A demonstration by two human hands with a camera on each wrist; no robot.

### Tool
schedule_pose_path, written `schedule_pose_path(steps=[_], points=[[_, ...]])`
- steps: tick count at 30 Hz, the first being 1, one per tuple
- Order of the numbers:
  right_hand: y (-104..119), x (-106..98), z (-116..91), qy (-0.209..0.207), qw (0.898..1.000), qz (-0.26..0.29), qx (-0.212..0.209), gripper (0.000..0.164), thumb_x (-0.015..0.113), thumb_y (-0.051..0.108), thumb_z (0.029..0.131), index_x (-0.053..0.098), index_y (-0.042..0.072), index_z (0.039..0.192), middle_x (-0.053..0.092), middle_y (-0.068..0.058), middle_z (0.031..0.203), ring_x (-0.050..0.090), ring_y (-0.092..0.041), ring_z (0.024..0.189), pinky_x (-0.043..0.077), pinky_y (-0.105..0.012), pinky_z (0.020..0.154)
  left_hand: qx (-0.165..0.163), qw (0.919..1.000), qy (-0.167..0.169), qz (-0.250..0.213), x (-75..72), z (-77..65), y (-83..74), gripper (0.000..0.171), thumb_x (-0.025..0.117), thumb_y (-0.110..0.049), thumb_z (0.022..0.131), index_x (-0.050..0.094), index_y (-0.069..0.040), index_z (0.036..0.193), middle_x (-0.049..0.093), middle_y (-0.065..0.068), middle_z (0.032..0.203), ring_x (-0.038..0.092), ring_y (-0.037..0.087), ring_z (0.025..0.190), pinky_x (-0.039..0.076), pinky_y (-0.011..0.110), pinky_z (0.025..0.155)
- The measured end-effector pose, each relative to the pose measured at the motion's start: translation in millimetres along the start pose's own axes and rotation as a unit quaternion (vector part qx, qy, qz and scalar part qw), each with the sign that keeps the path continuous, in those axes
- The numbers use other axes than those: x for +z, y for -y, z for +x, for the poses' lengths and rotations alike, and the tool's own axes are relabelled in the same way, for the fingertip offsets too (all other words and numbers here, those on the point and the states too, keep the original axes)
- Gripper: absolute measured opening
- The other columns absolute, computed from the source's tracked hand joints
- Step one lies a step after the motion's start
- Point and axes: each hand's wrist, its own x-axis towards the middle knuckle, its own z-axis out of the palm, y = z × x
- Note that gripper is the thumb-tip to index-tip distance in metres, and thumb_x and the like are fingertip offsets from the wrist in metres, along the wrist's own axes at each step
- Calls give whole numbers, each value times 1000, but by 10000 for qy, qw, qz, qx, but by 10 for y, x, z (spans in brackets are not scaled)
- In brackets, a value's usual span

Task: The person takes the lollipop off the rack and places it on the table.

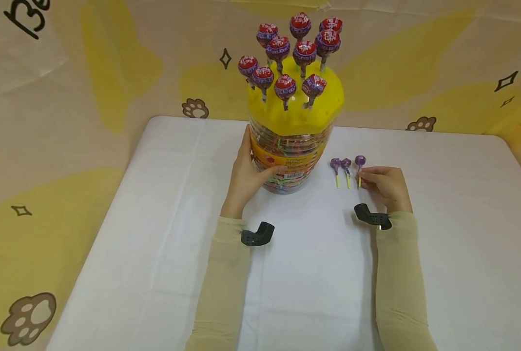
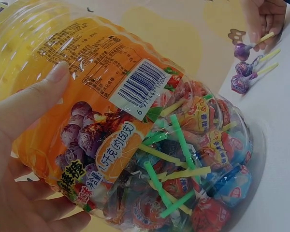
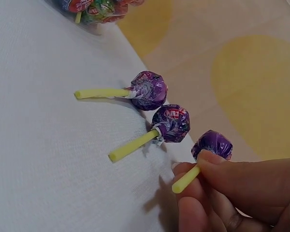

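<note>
A clear plastic jar (image 1: 304, 141) with a yellow lid (image 1: 297, 119) stands on the table, full of wrapped lollipops. My left hand (image 1: 248, 178) grips its left side, thumb across the front by the orange label (image 2: 94, 116). Several red-and-purple lollipops (image 1: 285, 87) stick up from the lid. To the right of the jar, my right hand (image 1: 385, 184) pinches the yellow stick of a purple lollipop (image 3: 212, 144) between thumb and fingers, just below its wrapped ball. Beside it lie two more purple lollipops (image 3: 170, 123), sticks toward me.
The table (image 1: 164, 234) has a white cover. Behind it hangs a cream and yellow backdrop (image 1: 400, 68) with paw prints. Black wrist cameras (image 1: 258, 235) sit on both beige sleeves (image 1: 398, 273).
</note>
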Motion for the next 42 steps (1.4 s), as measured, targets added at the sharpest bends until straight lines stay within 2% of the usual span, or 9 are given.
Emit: schedule_pose_path(steps=[5, 9, 13, 15, 21, 26, 32, 38, 42], points=[[-24, 14, 24, -58, 9997, -210, -73, 25, 60, -4, 88, 66, 14, 72, 66, 9, 64, 62, -2, 59, 54, -16, 59, 18, 10000, -2, 10, -3, -4, -9, 103, 79, -24, 78, 8, -14, 153, 25, 6, 153, 29, 23, 137, 28, 41, 111], [-45, 35, 42, -261, 9966, -770, -144, 8, 62, -1, 88, 69, -1, 92, 63, 13, 62, 60, -1, 58, 53, -14, 58, 64, 10000, 1, -8, -3, 0, -2, 103, 79, -23, 78, 8, -14, 152, 27, 6, 152, 31, 22, 136, 29, 40, 111], [-52, 54, 45, -442, 9907, -1274, -197, 31, 65, 3, 87, 60, -17, 111, 60, 15, 63, 59, 1, 57, 53, -14, 58, 63, 10000, 10, -34, -1, 2, 1, 103, 79, -24, 78, 9, -14, 152, 27, 6, 152, 31, 22, 136, 29, 40, 111], [-50, 60, 38, -500, 9886, -1399, -262, 32, 67, 5, 87, 61, -17, 109, 60, 16, 63, 59, 2, 57, 52, -13, 58, 46, 10000, 15, -45, -1, 2, 2, 103, 79, -24, 78, 9, -14, 152, 27, 6, 152, 30, 22, 136, 29, 40, 111], [-41, 57, 4, -741, 9745, -2065, -472, 19, 70, 11, 84, 72, -5, 94, 58, 20, 59, 58, 2, 58, 48, -11, 58, 21, 10000, 26, -44, -1, 1, -4, 102, 79, -24, 78, 9, -14, 152, 27, 6, 152, 30, 22, 136, 29, 41, 111], [-26, 62, -8, -861, 9625, -2518, -535, 27, 72, 15, 83, 70, -7, 99, 59, 19, 61, 54, -1, 67, 42, -16, 70, -15, 10000, 31, -24, -3, 1, -4, 102, 79, -23, 78, 9, -15, 152, 28, 6, 151, 31, 23, 136, 29, 41, 111], [-4, 59, -15, -900, 9617, -2543, -481, 26, 73, 15, 82, 71, -5, 98, 61, 15, 67, 55, -3, 70, 40, -20, 74, -1, 10000, 29, -53, -5, 1, -8, 102, 79, -22, 78, 9, -15, 152, 28, 6, 151, 32, 23, 135, 30, 40, 111], [15, 55, -22, -999, 9588, -2627, -421, 30, 71, 15, 84, 69, -5, 105, 68, -3, 88, 54, -12, 85, 42, -30, 86, 5, 10000, 42, -64, -6, -5, -13, 103, 79, -23, 78, 9, -15, 152, 28, 6, 151, 31, 22, 136, 29, 40, 111], [52, 54, -55, -985, 9683, -2227, -550, 31, 70, 13, 85, 66, -8, 108, 66, 1, 84, 57, -1, 73, 48, -17, 77, -5, 10000, 47, -22, -5, -4, -6, 103, 79, -24, 78, 8, -15, 153, 28, 6, 151, 31, 22, 136, 29, 40, 111]])
